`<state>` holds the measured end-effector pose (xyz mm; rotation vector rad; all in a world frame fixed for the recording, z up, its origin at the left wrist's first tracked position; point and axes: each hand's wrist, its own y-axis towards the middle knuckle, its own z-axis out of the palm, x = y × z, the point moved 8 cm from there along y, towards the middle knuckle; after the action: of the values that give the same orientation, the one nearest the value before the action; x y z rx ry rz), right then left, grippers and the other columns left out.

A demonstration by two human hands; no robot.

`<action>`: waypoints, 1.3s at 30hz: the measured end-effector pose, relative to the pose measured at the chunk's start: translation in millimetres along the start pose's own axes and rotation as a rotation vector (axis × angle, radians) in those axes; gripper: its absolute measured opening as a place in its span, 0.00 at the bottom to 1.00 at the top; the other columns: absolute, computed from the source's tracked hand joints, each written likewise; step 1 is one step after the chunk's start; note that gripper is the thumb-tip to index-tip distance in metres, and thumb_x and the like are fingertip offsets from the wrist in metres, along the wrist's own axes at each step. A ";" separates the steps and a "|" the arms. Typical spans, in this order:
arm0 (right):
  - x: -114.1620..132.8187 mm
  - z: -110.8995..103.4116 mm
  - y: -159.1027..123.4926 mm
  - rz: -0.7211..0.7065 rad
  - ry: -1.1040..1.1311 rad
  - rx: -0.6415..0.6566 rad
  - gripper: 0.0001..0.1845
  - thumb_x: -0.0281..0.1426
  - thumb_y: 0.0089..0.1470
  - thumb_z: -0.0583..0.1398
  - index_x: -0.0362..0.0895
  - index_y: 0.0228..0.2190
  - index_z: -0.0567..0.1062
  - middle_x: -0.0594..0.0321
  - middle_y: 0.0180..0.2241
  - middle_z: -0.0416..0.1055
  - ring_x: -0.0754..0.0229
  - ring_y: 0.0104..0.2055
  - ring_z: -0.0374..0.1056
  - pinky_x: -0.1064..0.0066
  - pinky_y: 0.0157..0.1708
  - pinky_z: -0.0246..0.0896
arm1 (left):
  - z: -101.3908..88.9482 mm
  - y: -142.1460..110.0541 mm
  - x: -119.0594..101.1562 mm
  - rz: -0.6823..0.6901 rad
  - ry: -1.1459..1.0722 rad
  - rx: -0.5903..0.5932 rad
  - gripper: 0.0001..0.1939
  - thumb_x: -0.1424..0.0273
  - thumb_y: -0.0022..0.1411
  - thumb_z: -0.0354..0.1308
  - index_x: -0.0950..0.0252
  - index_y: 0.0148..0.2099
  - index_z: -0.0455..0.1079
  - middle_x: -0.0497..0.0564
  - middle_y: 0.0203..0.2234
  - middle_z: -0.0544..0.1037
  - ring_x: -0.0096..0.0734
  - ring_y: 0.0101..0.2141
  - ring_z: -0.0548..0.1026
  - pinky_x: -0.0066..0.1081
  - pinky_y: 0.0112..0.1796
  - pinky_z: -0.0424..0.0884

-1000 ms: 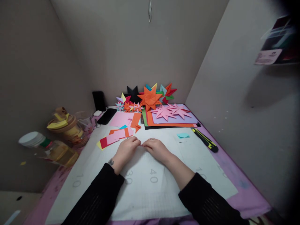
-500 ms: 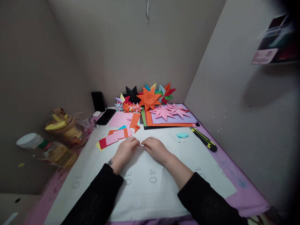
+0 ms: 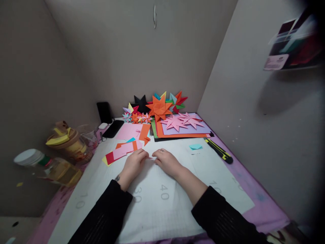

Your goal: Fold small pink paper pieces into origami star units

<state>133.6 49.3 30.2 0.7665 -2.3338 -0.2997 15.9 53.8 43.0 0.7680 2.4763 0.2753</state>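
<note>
My left hand (image 3: 135, 164) and my right hand (image 3: 168, 163) face each other over the white sheet with printed numbers (image 3: 152, 217). The fingers of both are closed in a pinch. A thin, pale pink sliver of paper (image 3: 152, 158) shows between the fingertips; most of it is hidden by the fingers. Just beyond my left hand lie overlapping strips of coloured paper (image 3: 123, 151), pink, red, orange and yellow. A small folded turquoise paper (image 3: 195, 146) rests to the right of my right hand.
A yellow-and-black box cutter (image 3: 218, 151) lies at the right edge. Pink paper stars (image 3: 175, 122) sit on stacked coloured sheets (image 3: 182, 135) at the back, near an orange star (image 3: 159, 107). At left are a phone (image 3: 113, 129), a lidded cup (image 3: 68, 142) and a bottle (image 3: 61, 171).
The view has swung slightly to the right, so everything sits further left. My fingertips are a little further apart, with the pale pink sliver showing between them.
</note>
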 end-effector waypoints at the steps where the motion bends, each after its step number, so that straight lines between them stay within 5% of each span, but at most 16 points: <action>1: -0.4 0.0 -0.1 0.010 0.021 -0.007 0.14 0.18 0.48 0.58 0.42 0.37 0.73 0.56 0.36 0.73 0.54 0.42 0.66 0.63 0.44 0.62 | -0.8 0.0 -0.1 -0.003 -0.023 -0.012 0.10 0.77 0.60 0.47 0.62 0.35 0.69 0.50 0.31 0.72 0.32 0.33 0.70 0.28 0.33 0.64; 7: -3.0 0.5 -0.2 0.117 0.203 -0.079 0.04 0.24 0.50 0.60 0.44 0.30 0.73 0.63 0.28 0.70 0.61 0.32 0.65 0.70 0.34 0.60 | 1.6 0.6 -2.3 -0.036 -0.236 -0.050 0.06 0.74 0.61 0.49 0.63 0.33 0.67 0.49 0.28 0.72 0.31 0.31 0.70 0.29 0.33 0.64; 19: -17.5 2.7 -2.4 0.306 0.480 -0.159 0.08 0.31 0.53 0.56 0.43 0.24 0.71 0.67 0.24 0.68 0.63 0.28 0.62 0.73 0.29 0.56 | 2.5 1.0 -3.9 -0.162 -0.407 -0.019 0.09 0.68 0.61 0.51 0.65 0.31 0.68 0.50 0.28 0.74 0.30 0.30 0.70 0.27 0.32 0.65; 28: -2.9 1.1 -0.3 0.175 0.339 -0.016 0.09 0.24 0.50 0.55 0.43 0.20 0.68 0.68 0.22 0.64 0.65 0.27 0.61 0.74 0.29 0.53 | 7.5 1.6 -0.4 -0.245 -0.556 -0.017 0.09 0.68 0.59 0.52 0.66 0.28 0.68 0.48 0.24 0.73 0.28 0.27 0.70 0.25 0.29 0.64; 39: -0.3 -13.9 4.1 0.156 0.298 -0.040 0.09 0.21 0.48 0.54 0.43 0.20 0.66 0.67 0.23 0.64 0.64 0.28 0.60 0.74 0.30 0.52 | -11.3 -3.2 5.6 -0.317 -0.546 -0.260 0.08 0.68 0.57 0.53 0.65 0.27 0.67 0.47 0.23 0.72 0.28 0.28 0.69 0.25 0.28 0.61</action>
<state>140.9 52.7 42.2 0.5633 -2.0844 -0.1510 4.4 54.0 49.0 0.2821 1.9533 0.2271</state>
